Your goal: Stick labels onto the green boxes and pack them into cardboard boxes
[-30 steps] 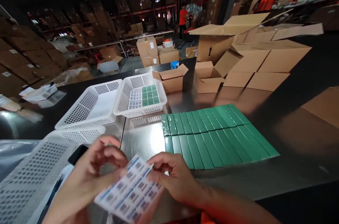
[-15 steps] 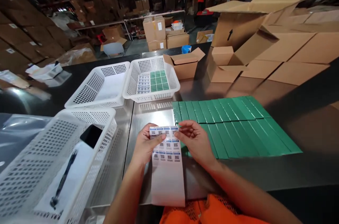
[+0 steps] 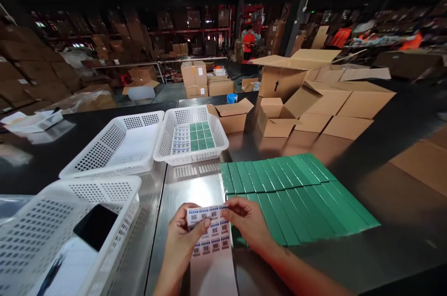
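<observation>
A strip of QR-code stickers [image 3: 210, 245] hangs between my hands over the metal table, its lower part blank backing. My left hand [image 3: 185, 235] grips the strip's left side, thumb across the printed rows. At the top right corner, my right hand [image 3: 246, 221] pinches the strip between thumb and fingers; whether a single sticker is lifted there I cannot tell. Just beyond and right of my right hand lie flat green boxes [image 3: 296, 212], overlapping in two rows. A white basket [image 3: 192, 160] ahead holds more sticker sheets [image 3: 180, 140] and green squares [image 3: 201, 135].
To the left stand a white basket with papers [image 3: 104, 170] and another [image 3: 134, 189] with a black phone [image 3: 96, 226] and a pen [image 3: 50, 275]. Open cardboard cartons [image 3: 232, 121] stand behind the boxes, with blue tape [image 3: 232, 98] nearby. Co-workers in orange [image 3: 248, 40] are far off.
The view has tilted up, so the table and my hands sit lower in the picture. Both hands still hold the sticker strip, with the right pinching its top right corner.
</observation>
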`<state>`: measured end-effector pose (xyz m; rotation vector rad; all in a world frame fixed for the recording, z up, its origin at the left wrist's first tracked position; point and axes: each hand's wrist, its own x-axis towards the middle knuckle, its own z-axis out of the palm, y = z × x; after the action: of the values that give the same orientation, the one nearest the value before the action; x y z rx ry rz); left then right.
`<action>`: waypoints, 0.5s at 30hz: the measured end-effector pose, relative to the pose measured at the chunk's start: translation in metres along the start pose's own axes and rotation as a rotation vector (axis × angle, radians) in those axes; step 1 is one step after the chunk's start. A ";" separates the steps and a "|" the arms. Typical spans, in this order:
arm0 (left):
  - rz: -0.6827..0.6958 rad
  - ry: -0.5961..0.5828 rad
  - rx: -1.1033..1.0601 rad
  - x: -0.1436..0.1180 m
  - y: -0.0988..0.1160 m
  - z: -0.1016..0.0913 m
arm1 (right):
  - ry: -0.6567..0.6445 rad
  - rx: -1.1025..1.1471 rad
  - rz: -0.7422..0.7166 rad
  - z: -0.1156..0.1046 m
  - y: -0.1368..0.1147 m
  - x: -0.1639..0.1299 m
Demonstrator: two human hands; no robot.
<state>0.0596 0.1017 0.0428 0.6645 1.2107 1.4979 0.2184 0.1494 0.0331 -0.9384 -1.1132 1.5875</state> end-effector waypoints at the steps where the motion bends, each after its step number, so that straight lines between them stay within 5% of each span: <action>1: -0.014 -0.010 -0.017 0.000 0.000 0.000 | -0.007 -0.059 -0.037 -0.002 0.001 -0.001; 7: -0.058 -0.089 -0.097 0.003 -0.001 -0.005 | -0.060 -0.546 -0.280 -0.016 -0.001 -0.008; 15: -0.074 -0.034 -0.105 -0.001 -0.001 0.004 | -0.126 -0.654 -0.258 -0.018 0.002 -0.008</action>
<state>0.0635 0.1019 0.0429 0.5668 1.1117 1.4714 0.2369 0.1451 0.0265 -1.0582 -1.8218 1.0904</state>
